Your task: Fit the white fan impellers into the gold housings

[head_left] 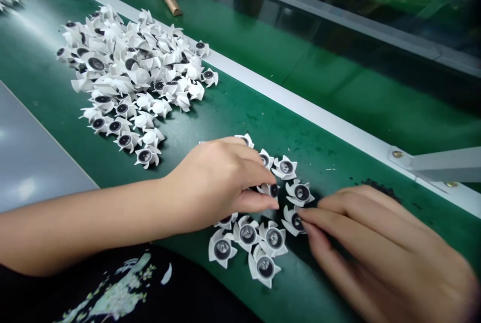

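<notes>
The left hand (220, 182) curls over a white plastic pinwheel part (268, 190), apparently pinching it, though the fingers hide most of it. The blurred right hand (376, 248) lies beside another part (295, 221) on the green conveyor belt (319, 112), its grip hard to make out.

Black top (112, 288) with pale print

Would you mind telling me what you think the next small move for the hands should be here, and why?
Probably the left hand should lay the tilted white vaned part flat, since it stands on edge while nearby parts lie flat.
</notes>
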Available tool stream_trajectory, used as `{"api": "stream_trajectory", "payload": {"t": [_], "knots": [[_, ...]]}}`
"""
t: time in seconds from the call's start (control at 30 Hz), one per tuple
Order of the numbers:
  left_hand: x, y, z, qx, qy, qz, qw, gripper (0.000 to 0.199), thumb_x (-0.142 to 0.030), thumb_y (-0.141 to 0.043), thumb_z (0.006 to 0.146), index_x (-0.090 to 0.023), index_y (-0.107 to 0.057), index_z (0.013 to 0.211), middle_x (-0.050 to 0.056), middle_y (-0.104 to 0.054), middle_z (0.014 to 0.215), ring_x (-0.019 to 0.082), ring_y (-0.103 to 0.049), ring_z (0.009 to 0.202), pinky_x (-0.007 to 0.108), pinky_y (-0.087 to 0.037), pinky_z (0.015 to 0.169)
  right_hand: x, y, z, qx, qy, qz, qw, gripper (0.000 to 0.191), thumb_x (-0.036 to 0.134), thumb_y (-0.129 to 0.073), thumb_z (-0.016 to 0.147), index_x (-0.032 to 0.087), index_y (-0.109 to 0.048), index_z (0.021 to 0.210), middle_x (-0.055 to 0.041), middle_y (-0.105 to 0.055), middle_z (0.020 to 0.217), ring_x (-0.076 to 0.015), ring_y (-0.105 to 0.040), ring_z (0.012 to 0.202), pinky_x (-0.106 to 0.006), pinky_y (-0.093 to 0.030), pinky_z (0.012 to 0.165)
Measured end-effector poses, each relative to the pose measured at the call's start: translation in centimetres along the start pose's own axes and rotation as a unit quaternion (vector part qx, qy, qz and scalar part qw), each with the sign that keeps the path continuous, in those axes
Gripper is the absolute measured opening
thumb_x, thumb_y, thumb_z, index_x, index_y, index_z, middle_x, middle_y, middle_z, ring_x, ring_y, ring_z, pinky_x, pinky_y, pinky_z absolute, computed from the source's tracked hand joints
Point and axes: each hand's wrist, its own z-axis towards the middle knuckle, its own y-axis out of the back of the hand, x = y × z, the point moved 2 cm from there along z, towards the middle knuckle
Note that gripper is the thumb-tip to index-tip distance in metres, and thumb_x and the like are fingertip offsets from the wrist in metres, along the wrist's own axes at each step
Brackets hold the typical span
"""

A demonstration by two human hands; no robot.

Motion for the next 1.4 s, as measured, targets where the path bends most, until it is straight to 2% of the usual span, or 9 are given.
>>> {"api": "stream_trajectory", "payload": {"t": [0.1, 0.23, 0.37, 0.53, 0.67, 0.87, 0.97, 1.13, 1.4], "knots": [[0.5, 0.1, -0.3, 0.015, 0.004, 0.081, 0.997, 0.020, -0.037, -0.073, 0.089, -0.019, -0.079, 0.095, 0.003, -0.072, 0.087, 0.019, -0.065, 0.083, 0.031, -0.053, 0.075, 0.0, -1.2, 0.2, 0.071, -0.013, 0.008, 0.997, 0.009, 0.019, -0.054, 0.102, 0.020, -0.063, 0.101, -0.0051, -0.062, 0.098, -0.0197, -0.056, 0.088, -0.038, -0.044, 0.077], [-0.4, 1.0, -0.9, -0.008, 0.024, 0.115, 0.993, 0.018, -0.033, -0.070, 0.091, -0.019, -0.079, 0.099, 0.004, -0.071, 0.091, 0.021, -0.061, 0.083, 0.034, -0.051, 0.073, 0.6, -2.1, 0.9, 0.085, -0.047, 0.000, 0.995, 0.019, 0.023, -0.046, 0.106, 0.022, -0.062, 0.097, -0.0033, -0.060, 0.095, -0.0197, -0.053, 0.085, -0.038, -0.040, 0.074], [-2.8, 0.8, -2.7, -0.037, -0.011, 0.075, 0.996, 0.024, -0.036, -0.065, 0.093, -0.017, -0.080, 0.093, 0.003, -0.069, 0.083, 0.018, -0.053, 0.071, 0.035, -0.047, 0.069, 1.3, -2.4, 2.2, 0.093, -0.063, 0.003, 0.994, 0.023, 0.026, -0.048, 0.104, 0.021, -0.058, 0.084, -0.0020, -0.057, 0.088, -0.0203, -0.050, 0.080, -0.039, -0.038, 0.074], [-4.7, -1.0, -4.9, -0.053, -0.018, 0.019, 0.998, 0.023, -0.030, -0.067, 0.091, -0.012, -0.079, 0.085, 0.003, -0.067, 0.074, 0.016, -0.046, 0.064, 0.036, -0.043, 0.062, 1.9, -2.4, 3.4, 0.119, -0.053, -0.026, 0.991, 0.019, 0.014, -0.061, 0.093, 0.020, -0.057, 0.076, -0.0015, -0.055, 0.081, -0.0209, -0.047, 0.075, -0.039, -0.035, 0.070], [-4.8, -1.1, -5.1, -0.067, -0.012, 0.010, 0.998, 0.023, -0.032, -0.069, 0.090, -0.012, -0.080, 0.085, 0.003, -0.067, 0.074, 0.016, -0.046, 0.064, 0.036, -0.042, 0.061, 2.6, -2.5, 4.6, 0.130, -0.009, -0.085, 0.988, 0.027, 0.000, -0.067, 0.072, 0.021, -0.051, 0.065, -0.0022, -0.053, 0.072, -0.0224, -0.048, 0.070, -0.040, -0.036, 0.065], [-4.5, -0.4, -5.4, -0.080, -0.005, 0.014, 0.997, 0.024, -0.034, -0.069, 0.089, -0.013, -0.080, 0.089, 0.005, -0.066, 0.075, 0.017, -0.048, 0.064, 0.037, -0.043, 0.063, 2.9, -2.7, 6.2, 0.137, 0.077, -0.185, 0.970, 0.024, -0.005, -0.057, 0.064, 0.020, -0.055, 0.064, -0.0064, -0.057, 0.071, -0.0238, -0.053, 0.068, -0.040, -0.040, 0.061], [-4.6, -0.8, -5.1, -0.077, 0.007, 0.023, 0.997, 0.028, -0.039, -0.069, 0.089, -0.013, -0.079, 0.090, 0.005, -0.065, 0.077, 0.018, -0.049, 0.065, 0.037, -0.045, 0.065, 1.9, -1.7, 5.4, 0.144, 0.074, -0.158, 0.974, 0.021, 0.001, -0.060, 0.073, 0.021, -0.055, 0.070, -0.0047, -0.056, 0.075, -0.0228, -0.052, 0.071, -0.041, -0.043, 0.067], [-4.8, -1.8, -4.5, -0.060, 0.013, 0.035, 0.998, 0.029, -0.039, -0.068, 0.087, -0.012, -0.079, 0.088, 0.005, -0.063, 0.074, 0.019, -0.049, 0.065, 0.037, -0.045, 0.062, 1.3, -0.2, 2.0, 0.074, 0.032, -0.022, 0.997, 0.009, 0.016, -0.054, 0.097, 0.021, -0.060, 0.100, -0.0026, -0.060, 0.092, -0.0175, -0.057, 0.086, -0.032, -0.045, 0.073], [-4.7, -2.4, -4.4, -0.019, 0.072, 0.016, 0.997, 0.018, -0.032, -0.066, 0.086, -0.018, -0.077, 0.083, 0.001, -0.061, 0.075, 0.018, -0.054, 0.069, 0.035, -0.049, 0.064, 2.2, -3.0, -0.6, 0.088, -0.046, 0.059, 0.993, 0.007, 0.017, -0.055, 0.101, 0.020, -0.061, 0.098, -0.0009, -0.058, 0.090, -0.0145, -0.053, 0.085, -0.033, -0.041, 0.077]]}}
